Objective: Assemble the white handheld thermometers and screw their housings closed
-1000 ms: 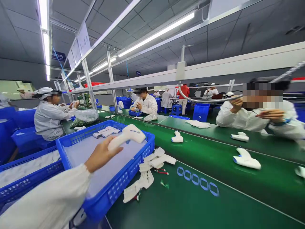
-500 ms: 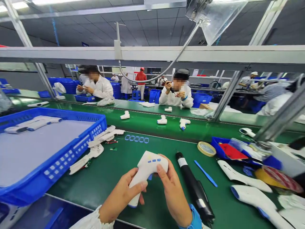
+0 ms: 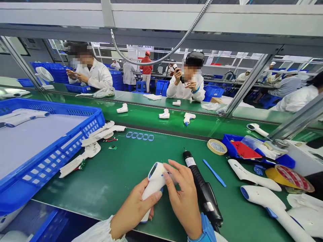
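Observation:
My left hand is wrapped around the handle of a white forehead thermometer with blue trim. Its dark oval display end points up and away from me. My right hand has its thumb and fingertips on the thermometer's head, covering most of the buttons. To the right of that hand lies a black electric screwdriver, its bit pointing away. A blue plastic stick rests beyond it. More white thermometers, such as one with a blue trigger, lie at the right.
A blue crate holding thermometers stands at left, with opened white shells beside it. Several blue frames lie in a row. A round screw dish sits near a blue bin. Thermometers sit on the green belt; co-workers sit beyond.
The thermometer has been turned, so its display end now shows and its row of buttons is mostly out of sight. My right hand's fingers have loosened and spread somewhat. The camera view has tilted downward.

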Tool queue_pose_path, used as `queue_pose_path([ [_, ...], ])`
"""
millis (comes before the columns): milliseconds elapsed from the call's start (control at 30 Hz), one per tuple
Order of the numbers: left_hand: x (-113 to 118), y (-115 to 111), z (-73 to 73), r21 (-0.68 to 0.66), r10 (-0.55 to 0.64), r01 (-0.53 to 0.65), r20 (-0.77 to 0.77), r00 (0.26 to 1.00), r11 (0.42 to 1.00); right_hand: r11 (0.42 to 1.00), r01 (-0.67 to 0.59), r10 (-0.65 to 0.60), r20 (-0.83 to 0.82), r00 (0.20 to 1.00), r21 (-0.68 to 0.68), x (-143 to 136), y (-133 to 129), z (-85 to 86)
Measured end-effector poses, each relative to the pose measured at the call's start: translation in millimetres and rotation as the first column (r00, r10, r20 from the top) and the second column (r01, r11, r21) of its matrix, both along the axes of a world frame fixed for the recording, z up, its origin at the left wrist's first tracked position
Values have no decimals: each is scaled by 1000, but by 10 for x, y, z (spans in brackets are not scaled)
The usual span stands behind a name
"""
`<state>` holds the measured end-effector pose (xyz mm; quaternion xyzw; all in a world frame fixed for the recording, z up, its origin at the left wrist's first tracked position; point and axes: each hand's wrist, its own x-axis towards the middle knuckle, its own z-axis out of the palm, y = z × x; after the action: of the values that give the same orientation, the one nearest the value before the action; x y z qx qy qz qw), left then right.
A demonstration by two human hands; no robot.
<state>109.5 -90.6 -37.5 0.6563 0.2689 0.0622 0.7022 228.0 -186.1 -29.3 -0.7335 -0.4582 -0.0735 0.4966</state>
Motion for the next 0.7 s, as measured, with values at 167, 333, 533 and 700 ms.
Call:
queue_pose_path([
  [167,14,16,-23,24,1,-1,-19,1000,1000,999,4,-3,-16,1000,32,4,37,-20],
  [333,33,26,-23,23,-16,17,-14,1000,1000,1000,-6,10,-188,982,21,19,50,15],
  [533,39,35,-37,7,-53,53,22,998,999,999,-21,29,-277,960,33,25,42,34],
  [700,44,53,-78,15,-68,68,44,997,998,998,-42,57,-320,946,53,27,65,17],
])
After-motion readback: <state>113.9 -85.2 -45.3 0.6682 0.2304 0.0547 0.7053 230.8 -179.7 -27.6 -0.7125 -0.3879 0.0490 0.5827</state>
